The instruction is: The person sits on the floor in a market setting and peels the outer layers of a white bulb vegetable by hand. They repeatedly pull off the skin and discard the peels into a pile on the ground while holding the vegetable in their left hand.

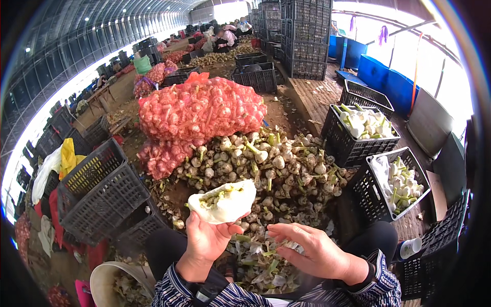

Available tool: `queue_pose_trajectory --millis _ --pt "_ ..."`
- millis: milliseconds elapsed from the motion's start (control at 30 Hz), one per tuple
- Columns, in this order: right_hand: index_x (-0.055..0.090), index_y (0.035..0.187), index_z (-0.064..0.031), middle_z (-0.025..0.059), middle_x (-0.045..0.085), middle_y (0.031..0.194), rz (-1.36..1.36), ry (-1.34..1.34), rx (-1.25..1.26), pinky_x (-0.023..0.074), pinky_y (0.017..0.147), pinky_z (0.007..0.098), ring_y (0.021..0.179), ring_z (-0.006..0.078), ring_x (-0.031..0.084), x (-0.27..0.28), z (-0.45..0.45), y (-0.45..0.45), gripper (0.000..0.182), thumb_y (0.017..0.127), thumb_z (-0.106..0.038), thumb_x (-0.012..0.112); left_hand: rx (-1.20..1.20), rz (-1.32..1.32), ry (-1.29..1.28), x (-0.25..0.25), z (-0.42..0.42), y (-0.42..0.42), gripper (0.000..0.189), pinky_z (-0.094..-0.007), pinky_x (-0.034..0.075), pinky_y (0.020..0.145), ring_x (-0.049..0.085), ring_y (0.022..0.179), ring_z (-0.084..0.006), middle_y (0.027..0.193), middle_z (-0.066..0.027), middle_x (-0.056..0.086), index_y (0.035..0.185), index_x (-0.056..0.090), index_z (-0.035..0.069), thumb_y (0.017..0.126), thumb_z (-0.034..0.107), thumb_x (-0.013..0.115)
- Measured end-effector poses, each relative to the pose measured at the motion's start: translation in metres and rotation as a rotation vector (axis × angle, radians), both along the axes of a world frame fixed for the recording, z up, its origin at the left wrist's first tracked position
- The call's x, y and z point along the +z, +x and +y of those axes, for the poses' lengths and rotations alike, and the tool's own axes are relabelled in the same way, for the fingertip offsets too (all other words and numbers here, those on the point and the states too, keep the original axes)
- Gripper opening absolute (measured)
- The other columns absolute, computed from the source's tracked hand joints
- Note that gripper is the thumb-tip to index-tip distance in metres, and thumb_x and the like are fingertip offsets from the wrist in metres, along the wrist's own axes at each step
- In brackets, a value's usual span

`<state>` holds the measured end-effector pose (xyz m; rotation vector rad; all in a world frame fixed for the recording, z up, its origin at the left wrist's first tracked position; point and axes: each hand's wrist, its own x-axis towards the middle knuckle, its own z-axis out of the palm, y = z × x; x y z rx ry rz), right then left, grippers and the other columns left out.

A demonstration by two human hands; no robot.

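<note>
In my left hand [211,238] I hold a torn-open white bun [230,207] with a greenish filling showing on top; the fingers support it from below. My right hand [307,249] is apart from it, to the right, fingers loosely spread with nothing visible in them. Beyond both hands spreads a heap of untrimmed garlic bulbs [279,162] with stalks. Stacked red mesh sacks of garlic [203,109] lie at the heap's far left. Loose garlic skins and cut stalks [268,268] cover the ground below my hands, between my knees.
Black crates of peeled white garlic [360,140] [383,192] stand at the right. Empty black crates [103,192] lean at the left. A white bucket [115,272] holds skins, and a paper cup [410,248] sits by my right knee. Crate stacks [307,38] and crouching people [228,38] are farther back.
</note>
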<state>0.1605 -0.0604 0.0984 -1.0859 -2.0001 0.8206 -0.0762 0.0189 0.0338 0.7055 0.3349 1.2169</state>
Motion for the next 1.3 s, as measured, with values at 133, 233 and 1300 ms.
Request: queue_pose_trajectory --millis 133,233,1300 --pt "0.057 0.127 -0.0031 0.0111 0.067 0.105 -0.035 0.14 -0.03 0.0521 0.084 0.0406 0.089 0.0285 0.066 -0.001 0.003 0.001 0.041 0.088 -0.009 0.067 -0.04 -0.058 -0.01 -0.001 0.001 0.0 0.093 -0.0475 0.064 0.071 0.061 0.112 -0.0461 0.14 -0.0253 0.049 0.149 0.03 0.005 0.087 0.071 0.05" --pt "0.059 0.124 -0.0025 0.0091 0.068 0.095 -0.031 0.144 -0.009 0.0517 0.081 0.0393 0.086 0.0268 0.066 -0.002 0.004 0.005 0.038 0.087 -0.008 0.068 -0.062 -0.043 0.019 -0.001 0.001 -0.001 0.094 -0.0492 0.064 0.07 0.061 0.112 -0.0459 0.141 -0.0251 0.048 0.15 0.029 0.006 0.086 0.072 0.05" --pt "0.05 0.131 0.0013 0.0158 0.059 0.118 0.132 0.142 -0.181 0.0534 0.082 0.0347 0.094 0.0243 0.065 0.002 0.0 0.01 0.048 0.084 0.005 0.063 -0.29 -0.058 0.016 -0.001 0.0 0.011 0.099 -0.0545 0.059 0.085 0.052 0.12 -0.0522 0.144 -0.0293 0.042 0.152 0.023 0.001 0.084 0.062 0.061"
